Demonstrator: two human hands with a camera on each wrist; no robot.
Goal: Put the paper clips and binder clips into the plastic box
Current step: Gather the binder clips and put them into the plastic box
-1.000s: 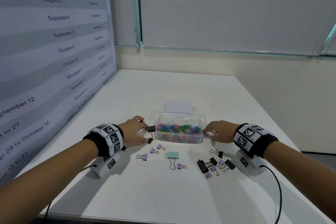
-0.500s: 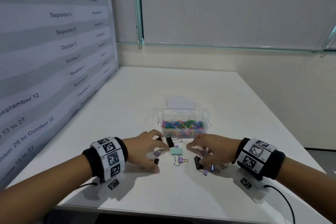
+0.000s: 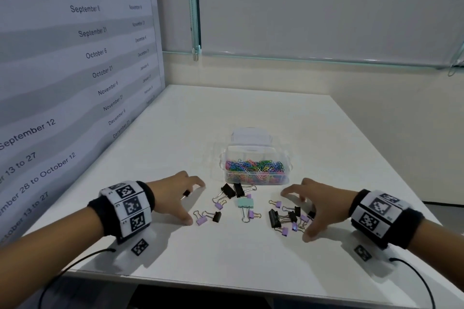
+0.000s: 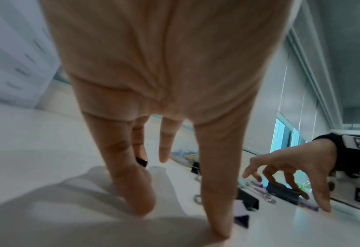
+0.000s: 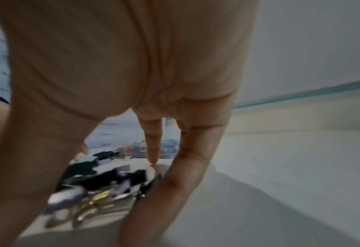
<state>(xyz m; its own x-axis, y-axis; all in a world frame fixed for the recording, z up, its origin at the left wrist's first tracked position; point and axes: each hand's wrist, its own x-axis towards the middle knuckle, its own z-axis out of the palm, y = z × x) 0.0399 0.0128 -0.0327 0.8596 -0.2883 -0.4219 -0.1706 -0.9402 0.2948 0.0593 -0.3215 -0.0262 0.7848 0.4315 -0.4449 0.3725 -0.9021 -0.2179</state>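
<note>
The clear plastic box (image 3: 254, 178) stands open at mid-table, holding several coloured paper clips (image 3: 253, 167). In front of it lie several binder clips: two black ones (image 3: 232, 190), a mint one (image 3: 244, 203), purple ones (image 3: 200, 220) and a mixed black and purple cluster (image 3: 286, 218). My left hand (image 3: 194, 203) is arched left of the clips, fingers spread with the tips on the table; a small black clip (image 3: 186, 192) lies under it. My right hand (image 3: 295, 215) arches over the right cluster with spread fingers (image 4: 301, 194) touching clips, gripping nothing.
The box's clear lid (image 3: 251, 137) lies just behind it. A calendar panel (image 3: 75, 70) walls the table's left side. The white table (image 3: 251, 258) ends at a front edge close below my wrists, and cables trail from both wristbands.
My hands came back from the box's sides to the clips, then drew apart, left going left and right going right. The black clips once beside the box now lie in front of it.
</note>
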